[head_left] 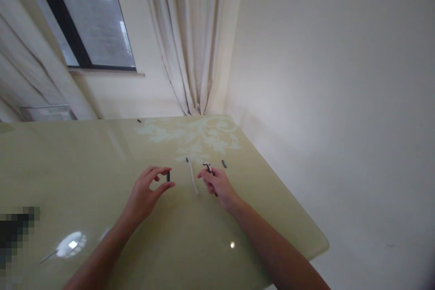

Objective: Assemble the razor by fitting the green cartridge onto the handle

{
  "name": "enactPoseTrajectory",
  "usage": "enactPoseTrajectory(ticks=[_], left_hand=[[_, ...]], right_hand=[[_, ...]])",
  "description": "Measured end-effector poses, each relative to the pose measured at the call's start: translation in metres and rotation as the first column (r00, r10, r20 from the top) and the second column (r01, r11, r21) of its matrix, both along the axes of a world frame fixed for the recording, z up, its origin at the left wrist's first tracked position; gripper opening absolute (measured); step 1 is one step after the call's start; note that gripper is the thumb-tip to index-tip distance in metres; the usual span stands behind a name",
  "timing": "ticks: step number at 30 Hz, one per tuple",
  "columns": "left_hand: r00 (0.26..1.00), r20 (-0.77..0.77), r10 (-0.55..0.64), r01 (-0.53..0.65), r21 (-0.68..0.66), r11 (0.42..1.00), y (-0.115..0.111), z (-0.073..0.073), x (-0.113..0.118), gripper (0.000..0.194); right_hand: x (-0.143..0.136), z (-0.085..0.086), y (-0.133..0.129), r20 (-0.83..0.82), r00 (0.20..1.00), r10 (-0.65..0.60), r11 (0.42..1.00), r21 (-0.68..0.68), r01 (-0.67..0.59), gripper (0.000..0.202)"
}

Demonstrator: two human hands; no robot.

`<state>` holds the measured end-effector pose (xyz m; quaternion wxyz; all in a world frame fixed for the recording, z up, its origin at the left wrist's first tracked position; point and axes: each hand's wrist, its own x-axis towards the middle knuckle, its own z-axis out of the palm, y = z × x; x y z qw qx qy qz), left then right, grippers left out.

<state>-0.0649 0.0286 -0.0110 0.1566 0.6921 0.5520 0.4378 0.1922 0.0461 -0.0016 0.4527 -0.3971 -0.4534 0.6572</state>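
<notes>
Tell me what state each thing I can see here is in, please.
Left hand: pinching a small dark cylinder
Small dark cylinder: upright, held by its ends
Right hand: closed around a slim tool
Slim tool: gripped, shiny head exposed
White stick: lying between the hands
Near dark piece: lying loose
Far dark piece: lying near the far edge
Table: glossy, reflecting light
Middle curtain: hanging in folds

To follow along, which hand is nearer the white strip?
Right. The right hand is just right of the white strip; the left hand is farther away, to its left.
</notes>
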Motion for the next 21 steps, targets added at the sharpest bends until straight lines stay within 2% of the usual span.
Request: enactPoseTrajectory(ticks=[3, 6, 11, 15, 17, 19, 21], left_hand=[[0.984, 0.093, -0.152, 0.147, 0.056, 0.987, -0.021, 0.010, 0.038, 0.043], [0.971, 0.118, -0.207, 0.196, 0.096, 0.976, -0.033, 0.012, 0.057, 0.040], [0.963, 0.150, -0.226, 0.207, 0.130, 0.970, -0.034, 0.007, 0.059, 0.037], [0.949, 0.205, -0.240, 0.223, 0.102, 0.969, -0.036, 0.012, 0.059, 0.043], [0.942, 0.267, -0.201, 0.203, 0.021, 0.979, -0.036, 0.018, 0.058, 0.050], [0.933, 0.333, -0.138, 0.195, -0.145, 0.970, -0.036, 0.024, 0.057, 0.048], [0.917, 0.388, -0.090, 0.234, -0.342, 0.910, -0.035, 0.028, 0.055, 0.048]], right_hand=[[-0.006, 0.004, -0.012, 0.000, 0.992, 0.128, 0.990, 0.052, -0.128, 0.043], [-0.010, 0.005, -0.020, -0.024, 0.973, 0.228, 0.972, 0.066, -0.226, 0.039], [-0.012, 0.002, -0.023, -0.117, 0.961, 0.250, 0.968, 0.022, -0.249, 0.036], [-0.012, -0.002, -0.023, -0.087, 0.978, 0.189, 0.982, 0.040, -0.186, 0.035], [-0.011, -0.003, -0.023, -0.023, 0.991, 0.134, 0.989, 0.065, -0.132, 0.036], [-0.009, -0.002, -0.023, 0.079, 0.994, 0.081, 0.987, 0.131, -0.091, 0.035], [-0.005, 0.001, -0.024, 0.218, 0.976, 0.017, 0.963, 0.259, -0.075, 0.029]])
